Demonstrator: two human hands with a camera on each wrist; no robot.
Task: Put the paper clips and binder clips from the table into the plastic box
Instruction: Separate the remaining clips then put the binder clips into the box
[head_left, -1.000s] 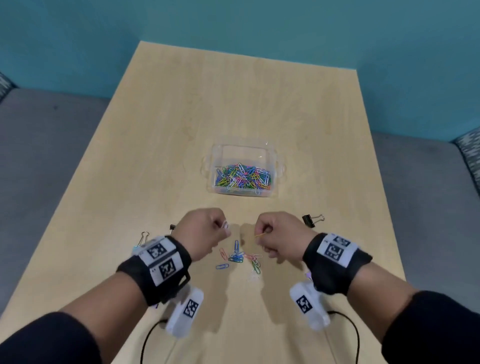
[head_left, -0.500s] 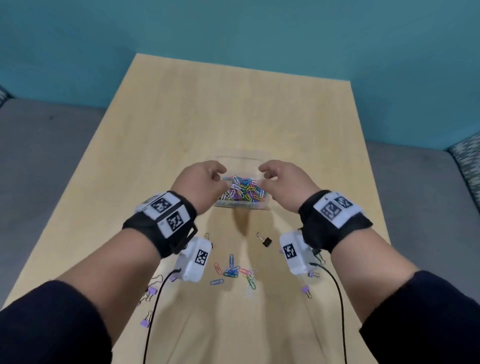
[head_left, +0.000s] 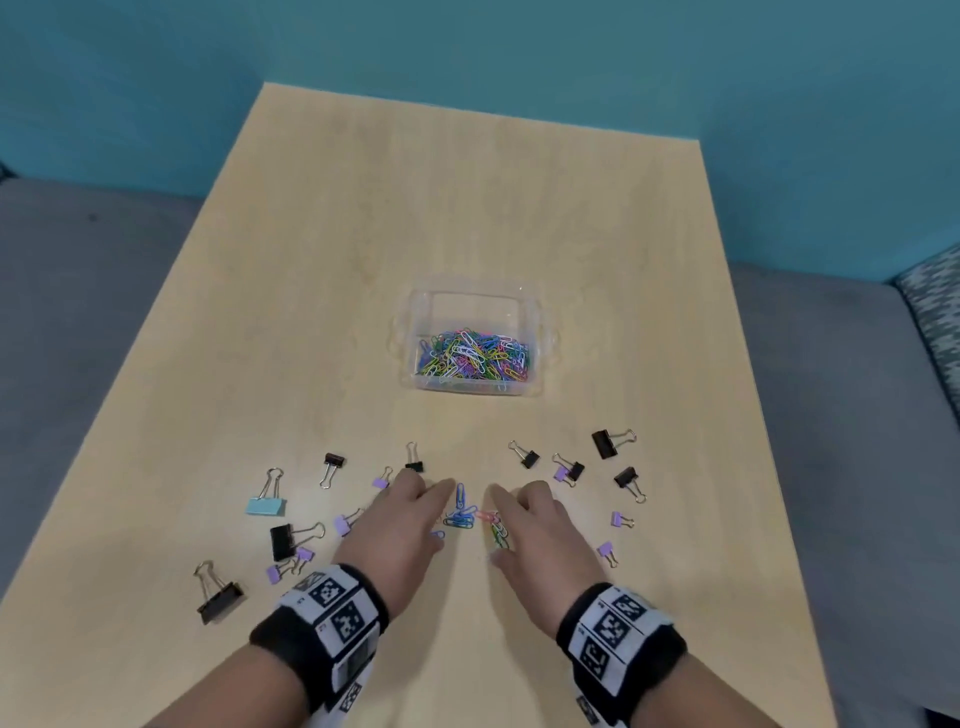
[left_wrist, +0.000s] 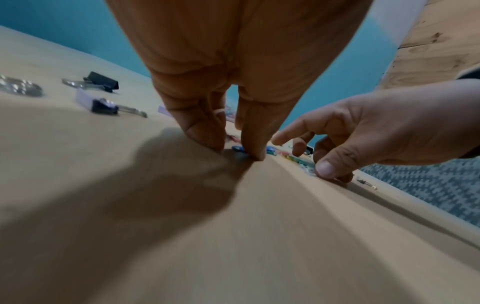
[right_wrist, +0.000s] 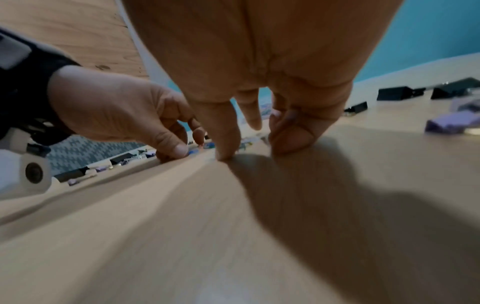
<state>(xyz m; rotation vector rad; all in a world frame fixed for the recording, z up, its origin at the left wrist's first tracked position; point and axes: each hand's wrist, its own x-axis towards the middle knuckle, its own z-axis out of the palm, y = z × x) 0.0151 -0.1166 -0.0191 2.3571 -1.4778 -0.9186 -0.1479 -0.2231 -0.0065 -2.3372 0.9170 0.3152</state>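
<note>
A clear plastic box (head_left: 546, 332) stands mid-table, and many coloured paper clips (head_left: 472, 356) lie inside it. A small pile of loose paper clips (head_left: 462, 517) lies near me. My left hand (head_left: 441, 514) is down at the pile's left side. Its thumb and a finger pinch a blue paper clip (left_wrist: 237, 148) against the table. My right hand (head_left: 498, 522) is at the pile's right side. The index finger is stretched out and the thumb (left_wrist: 326, 168) presses the table by green clips. Black, purple and light blue binder clips (head_left: 266, 505) lie scattered to both sides.
The wooden table (head_left: 467, 208) is bare behind the box. Black binder clips (head_left: 605, 444) lie right of my hands, and others (head_left: 283, 540) lie to the left. A large black one (head_left: 221, 603) sits near the left edge. Grey floor surrounds the table.
Both hands have come back from above the box and dropped onto the loose paper clip pile near me. The left hand has closed on a blue clip.
</note>
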